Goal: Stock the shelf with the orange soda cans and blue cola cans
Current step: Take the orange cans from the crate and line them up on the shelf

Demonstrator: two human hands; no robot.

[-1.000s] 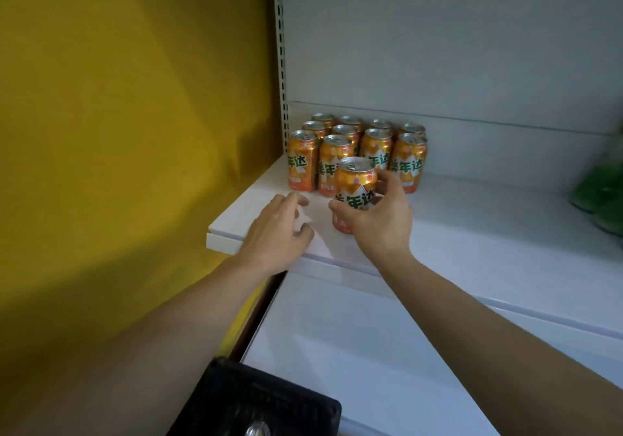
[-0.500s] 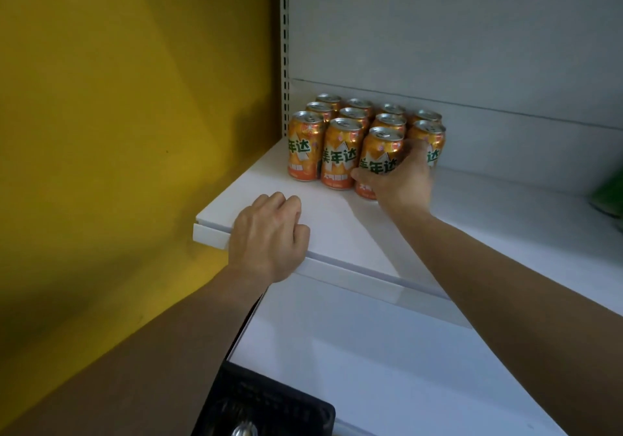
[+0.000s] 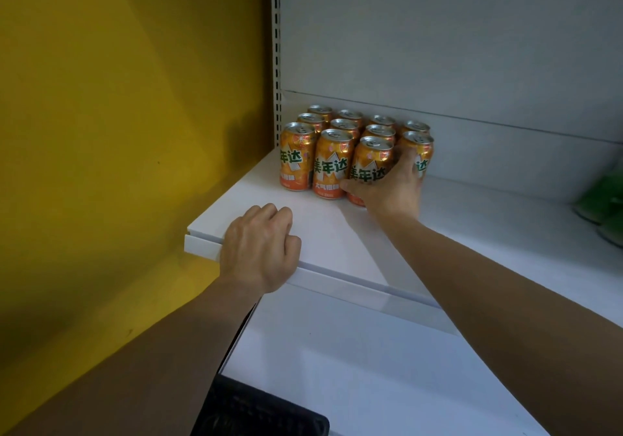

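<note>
Black crate (image 3: 263,415) nearest, left hand (image 3: 258,250) curled in an empty fist resting on the white shelf (image 3: 337,230) front edge, right hand (image 3: 392,189) gripping an upright front-row orange soda can (image 3: 369,161), beside the other orange cans (image 3: 332,166) clustered at the shelf's back-left corner.

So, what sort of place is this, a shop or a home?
Most likely a shop, or a mock-up of one: a white metal shelf by a slotted metal upright, identical orange soda cans in neat rows with labels forward, and a black plastic basket below.
</note>
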